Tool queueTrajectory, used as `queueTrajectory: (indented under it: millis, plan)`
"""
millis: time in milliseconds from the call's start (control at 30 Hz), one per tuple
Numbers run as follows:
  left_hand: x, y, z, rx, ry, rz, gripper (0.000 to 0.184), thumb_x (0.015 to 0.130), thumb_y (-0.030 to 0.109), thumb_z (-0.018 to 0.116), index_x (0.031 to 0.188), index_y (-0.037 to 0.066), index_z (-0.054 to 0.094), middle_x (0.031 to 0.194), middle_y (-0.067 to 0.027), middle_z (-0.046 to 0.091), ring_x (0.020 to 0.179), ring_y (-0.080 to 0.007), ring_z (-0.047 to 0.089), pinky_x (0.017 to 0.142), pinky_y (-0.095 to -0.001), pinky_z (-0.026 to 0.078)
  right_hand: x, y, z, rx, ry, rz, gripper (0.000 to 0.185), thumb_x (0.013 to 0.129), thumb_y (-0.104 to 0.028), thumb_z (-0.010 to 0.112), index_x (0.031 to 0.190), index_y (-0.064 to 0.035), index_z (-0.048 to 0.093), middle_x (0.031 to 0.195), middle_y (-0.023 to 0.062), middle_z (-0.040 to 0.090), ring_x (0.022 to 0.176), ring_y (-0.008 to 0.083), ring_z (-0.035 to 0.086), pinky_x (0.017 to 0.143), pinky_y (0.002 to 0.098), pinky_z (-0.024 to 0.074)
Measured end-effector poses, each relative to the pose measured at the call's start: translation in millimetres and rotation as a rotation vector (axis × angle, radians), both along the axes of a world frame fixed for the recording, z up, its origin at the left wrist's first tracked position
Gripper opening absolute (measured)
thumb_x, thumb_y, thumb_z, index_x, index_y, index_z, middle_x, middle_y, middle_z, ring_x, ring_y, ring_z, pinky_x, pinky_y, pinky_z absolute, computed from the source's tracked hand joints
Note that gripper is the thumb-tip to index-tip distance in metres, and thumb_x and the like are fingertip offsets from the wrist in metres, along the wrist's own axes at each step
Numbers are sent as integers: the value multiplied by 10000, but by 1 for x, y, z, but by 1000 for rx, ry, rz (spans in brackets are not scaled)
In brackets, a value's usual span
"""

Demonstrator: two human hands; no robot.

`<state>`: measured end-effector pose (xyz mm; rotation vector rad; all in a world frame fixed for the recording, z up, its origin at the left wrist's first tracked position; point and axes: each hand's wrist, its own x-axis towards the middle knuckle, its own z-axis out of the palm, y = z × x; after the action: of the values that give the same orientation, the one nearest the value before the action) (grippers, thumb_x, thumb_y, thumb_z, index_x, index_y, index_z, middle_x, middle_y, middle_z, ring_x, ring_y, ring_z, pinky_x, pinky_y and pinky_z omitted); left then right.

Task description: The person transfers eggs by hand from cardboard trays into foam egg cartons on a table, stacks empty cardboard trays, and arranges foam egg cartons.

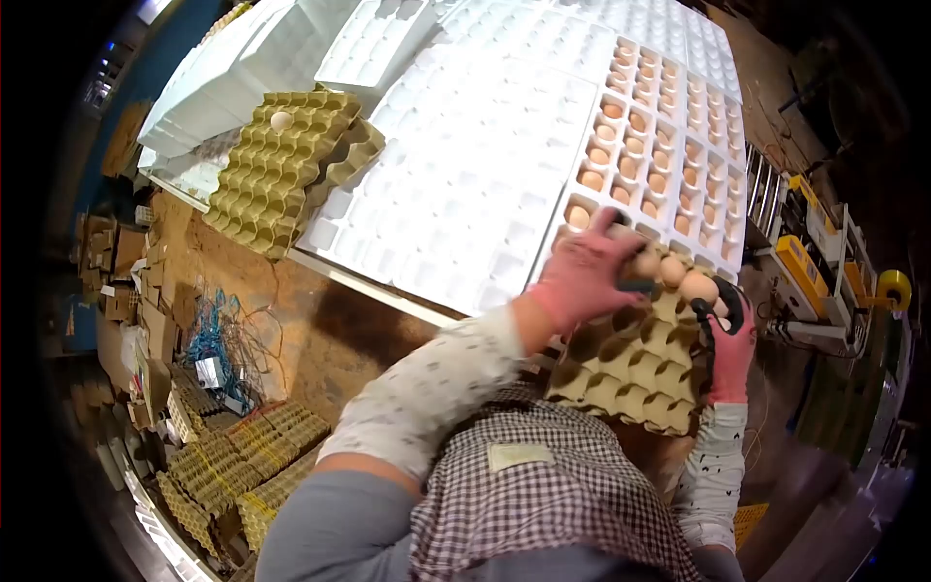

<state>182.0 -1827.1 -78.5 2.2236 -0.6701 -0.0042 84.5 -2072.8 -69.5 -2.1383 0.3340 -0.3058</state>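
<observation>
Several eggs (697, 286) sit at far end of brown pulp tray (630, 364), just beside white egg-filled tray (676, 160). Left hand (585, 270): thumb and fingers parted about one egg (647, 263) (blurred, cannot tell if gripping). Right hand (731, 339): curled against eggs at tray's right edge, grip unclear.

At upper right, a filled tray (675, 147) is holding rows of eggs; a wide tray (465, 175) is lying left of it. Below, right of centre, a carton (630, 364) is sitting, several loose eggs (698, 287) at its upper end.
</observation>
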Motion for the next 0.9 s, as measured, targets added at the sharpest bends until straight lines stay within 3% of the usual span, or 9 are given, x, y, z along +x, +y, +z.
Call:
queueTrajectory:
  millis: [100,167,267,433,600,700,800,833,900]
  plan:
    - [57,96,-32,-219,151,361,580,646,258,848,1173,174,622,1212,-118,529,878,-261,667,765,-370,557,44,76,4,100,6,221,492,724,-5,745,1196,3,607,1223,110,585,1151,232,575,1002,333,458]
    - [91,149,-32,196,-223,549,554,657,262,839,1162,175,629,1192,-114,526,896,-278,654,761,-376,549,92,141,-2,92,-68,358,485,703,-79,784,1170,-72,650,1161,124,592,1092,271,596,963,346,475]
    - [118,177,-24,710,-52,301,470,699,252,795,1132,172,631,1161,-122,532,919,-282,643,755,-370,529,152,207,-23,-375,-17,287,477,741,-274,777,1190,-182,642,1165,115,567,1048,288,592,865,381,489]
    - [93,200,-24,449,-381,51,477,736,170,732,1197,135,611,1160,-138,562,887,-302,632,762,-392,509,159,225,-45,-658,176,284,604,755,-370,756,1268,-136,541,1131,95,542,1021,276,562,847,424,464]
    - [102,183,-19,503,16,112,456,754,261,742,1172,130,618,1051,-78,638,868,-275,641,765,-384,514,139,229,-63,-799,66,285,553,774,-394,716,1219,-116,541,1111,74,559,1035,273,534,876,405,418]
    - [99,142,-53,-127,-128,94,418,773,185,705,1172,109,605,1120,-127,592,985,-325,578,831,-397,481,122,190,-25,-697,-24,180,512,781,-384,707,1177,-94,563,1080,86,574,1001,258,553,876,375,429]
    - [84,117,-77,268,-288,111,485,764,184,714,1224,127,573,1206,-122,542,1081,-327,515,923,-436,402,86,120,14,-999,110,92,497,767,-318,723,1211,-145,580,1165,75,548,1052,276,522,900,413,415]
    - [76,106,-62,251,-366,162,486,759,196,723,1217,127,577,1201,-118,544,1072,-318,524,920,-432,401,79,105,28,-1084,437,87,531,754,-297,736,1238,-154,576,1287,105,490,1163,329,467,979,498,367]
    - [64,71,-34,89,-363,-58,514,744,197,741,1220,100,573,1165,-109,568,1067,-313,541,887,-420,439,61,62,-10,-1323,514,35,556,733,-273,758,1246,-159,576,1411,126,418,1329,379,353,1128,540,193]
